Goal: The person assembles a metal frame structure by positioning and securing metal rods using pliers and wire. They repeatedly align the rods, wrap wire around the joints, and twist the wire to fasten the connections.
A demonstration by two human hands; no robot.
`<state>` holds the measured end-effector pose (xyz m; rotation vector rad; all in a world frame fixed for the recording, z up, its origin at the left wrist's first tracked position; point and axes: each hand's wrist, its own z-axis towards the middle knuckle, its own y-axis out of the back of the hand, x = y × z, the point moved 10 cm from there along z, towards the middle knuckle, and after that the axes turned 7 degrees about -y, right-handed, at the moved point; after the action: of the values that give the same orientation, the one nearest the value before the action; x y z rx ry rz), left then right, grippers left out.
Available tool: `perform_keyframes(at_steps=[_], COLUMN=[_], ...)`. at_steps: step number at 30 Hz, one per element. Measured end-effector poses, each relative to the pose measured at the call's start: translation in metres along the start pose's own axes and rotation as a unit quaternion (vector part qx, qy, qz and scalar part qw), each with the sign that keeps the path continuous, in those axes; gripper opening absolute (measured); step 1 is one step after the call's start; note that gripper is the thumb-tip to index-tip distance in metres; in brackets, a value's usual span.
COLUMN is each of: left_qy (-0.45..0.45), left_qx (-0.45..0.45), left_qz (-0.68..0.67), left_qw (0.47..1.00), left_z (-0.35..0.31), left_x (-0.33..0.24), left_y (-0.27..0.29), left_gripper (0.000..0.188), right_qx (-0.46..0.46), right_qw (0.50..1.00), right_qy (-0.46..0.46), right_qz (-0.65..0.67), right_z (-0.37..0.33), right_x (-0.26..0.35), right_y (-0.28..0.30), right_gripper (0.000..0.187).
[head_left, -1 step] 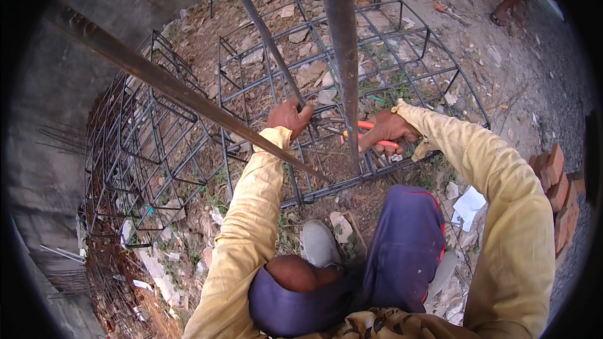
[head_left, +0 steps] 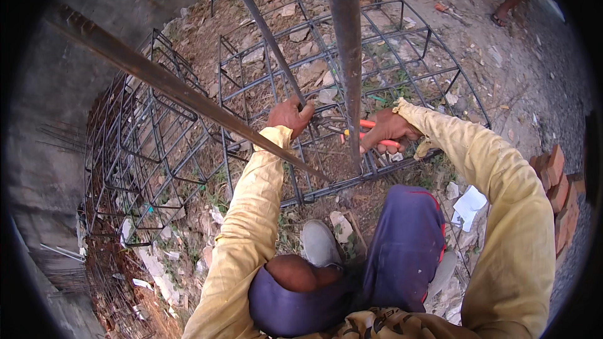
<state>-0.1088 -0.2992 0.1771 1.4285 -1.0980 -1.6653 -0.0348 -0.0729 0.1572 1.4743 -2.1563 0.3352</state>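
Observation:
My left hand (head_left: 291,118) is closed around the lower part of a dark steel bar (head_left: 267,32), where it meets a cage of tied rebar. In my right hand (head_left: 391,129) are pliers with orange handles (head_left: 388,144). Their metal jaws point left toward my left hand, at the rebar. A thicker upright bar (head_left: 344,37) passes in front of the pliers and hides part of them. The rebar cage (head_left: 301,196) lies on the ground around both hands. What exactly the jaws touch is too small to make out.
A long rusty bar (head_left: 157,81) slants over my left forearm. Another rebar cage (head_left: 135,150) lies left, beside a grey wall (head_left: 47,169). Orange-red bricks (head_left: 562,207) are stacked at right. Rubble and white paper (head_left: 468,207) litter the ground. Another person's sandalled feet (head_left: 499,17) show far right.
The thick upright bar leans very slightly further right. My right hand and the pliers have shifted a touch to the right; my left hand stays in place.

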Motion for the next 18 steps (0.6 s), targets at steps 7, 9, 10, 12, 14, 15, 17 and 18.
perform_keyframes(at_steps=[7,9,10,12,14,15,17,18], left_qy=[0.008,0.002,0.006,0.030,-0.026,-0.022,-0.001,-0.004], left_qx=[0.013,0.003,0.016,0.009,-0.037,-0.019,0.020,0.016], left_qz=[-0.004,-0.021,-0.052,-0.035,-0.014,-0.023,-0.030,-0.019], left_qw=[1.000,1.000,0.998,0.999,0.999,0.999,0.999,1.000], left_z=[-0.007,-0.003,0.004,-0.018,-0.005,-0.002,-0.003,-0.005], left_x=[-0.009,-0.007,-0.016,0.007,-0.017,-0.019,-0.015,-0.013], left_y=[0.007,0.008,-0.002,0.010,0.012,0.007,0.005,0.010], left_gripper=[0.052,0.052,0.052,0.052,0.052,0.052,0.053,0.053], right_qx=[-0.545,-0.415,-0.277,-0.125,0.035,0.090,0.016,-0.020], right_qw=[0.613,0.658,0.682,0.986,0.988,0.977,0.994,0.997], right_qy=[0.194,0.165,0.105,-0.005,0.030,0.033,0.001,-0.014], right_qz=[-0.538,-0.607,-0.669,-0.112,0.150,0.189,0.110,0.070], right_z=[-0.050,-0.017,0.016,-0.008,0.006,0.008,0.001,-0.009], right_x=[0.048,0.036,0.011,0.023,-0.010,-0.015,-0.008,0.003], right_y=[0.008,0.003,0.013,0.007,0.005,0.000,0.005,0.007], right_gripper=[0.051,0.055,0.058,0.065,0.060,0.061,0.064,0.065])
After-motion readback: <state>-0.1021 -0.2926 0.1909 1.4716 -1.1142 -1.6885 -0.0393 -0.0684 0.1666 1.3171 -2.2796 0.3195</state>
